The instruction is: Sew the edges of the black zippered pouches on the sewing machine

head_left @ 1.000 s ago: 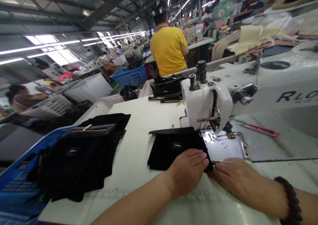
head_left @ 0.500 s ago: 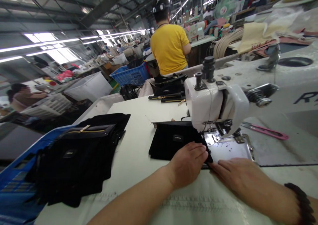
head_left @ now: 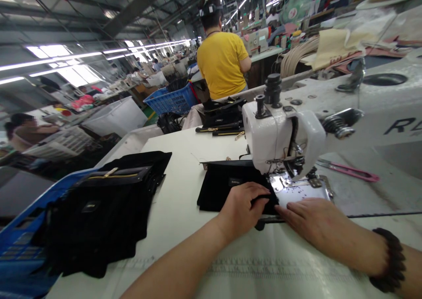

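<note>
Pinching the black cloth (head_left: 216, 187) with my left hand (head_left: 242, 206), I touch its corner (head_left: 272, 208) with my right hand (head_left: 314, 223) (grip unclear).

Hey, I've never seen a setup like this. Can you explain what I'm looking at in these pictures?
Of course. There's no robot here: every picture comes from one camera worn on a person's head, looking forward and down. The wearer's bare left hand curls its fingers around a fold of a flat black fabric piece with a small label. The right hand, below a dark beaded bracelet, has its fingers at that fabric's near right corner. The big white metal body is a sewing machine. On the pale smooth tabletop, a stack of black fabric pieces lies to the left, and a pink-handled metal cutting tool lies to the right.
</note>
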Motion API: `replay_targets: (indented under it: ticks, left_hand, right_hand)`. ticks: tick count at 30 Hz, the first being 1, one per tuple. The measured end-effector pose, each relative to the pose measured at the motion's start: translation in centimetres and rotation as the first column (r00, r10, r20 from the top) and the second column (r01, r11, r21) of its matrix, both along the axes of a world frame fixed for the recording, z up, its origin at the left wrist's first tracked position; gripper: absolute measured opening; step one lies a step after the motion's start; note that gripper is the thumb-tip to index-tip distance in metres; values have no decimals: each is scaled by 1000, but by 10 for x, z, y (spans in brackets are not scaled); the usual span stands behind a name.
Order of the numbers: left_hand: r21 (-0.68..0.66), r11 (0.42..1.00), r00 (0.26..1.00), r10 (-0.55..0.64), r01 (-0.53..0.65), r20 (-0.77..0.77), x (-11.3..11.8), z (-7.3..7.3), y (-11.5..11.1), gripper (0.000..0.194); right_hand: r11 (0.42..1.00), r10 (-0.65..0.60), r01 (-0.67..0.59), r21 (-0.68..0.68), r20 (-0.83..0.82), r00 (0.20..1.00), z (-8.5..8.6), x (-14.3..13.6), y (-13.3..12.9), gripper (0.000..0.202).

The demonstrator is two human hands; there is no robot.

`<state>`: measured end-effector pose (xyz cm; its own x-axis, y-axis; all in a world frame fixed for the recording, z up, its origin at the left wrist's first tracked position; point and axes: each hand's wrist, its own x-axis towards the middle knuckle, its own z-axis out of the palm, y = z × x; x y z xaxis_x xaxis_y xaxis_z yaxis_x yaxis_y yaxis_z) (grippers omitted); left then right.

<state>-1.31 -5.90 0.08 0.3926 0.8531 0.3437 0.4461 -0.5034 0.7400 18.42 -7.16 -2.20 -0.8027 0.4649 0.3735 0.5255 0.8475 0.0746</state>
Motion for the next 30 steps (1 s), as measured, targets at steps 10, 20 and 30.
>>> replay_targets:
  ticks: [10, 20, 30]
  left_hand:
    - [242, 961, 975, -84, 133, -205, 2, -4, -9, 18]
    - [476, 837, 903, -48, 269, -426, 0, -24, -12, 26]
    - [308, 924, 860, -42, 228, -509, 7, -19, -15, 17]
  right_hand:
    - [985, -101, 63, -161, -236, 967, 6, -3, -4, 28]
    - [988, 31, -22, -154, 60, 998, 4, 11, -10, 12]
    - [976, 24, -20, -219, 16, 1000, 8, 10, -3, 35]
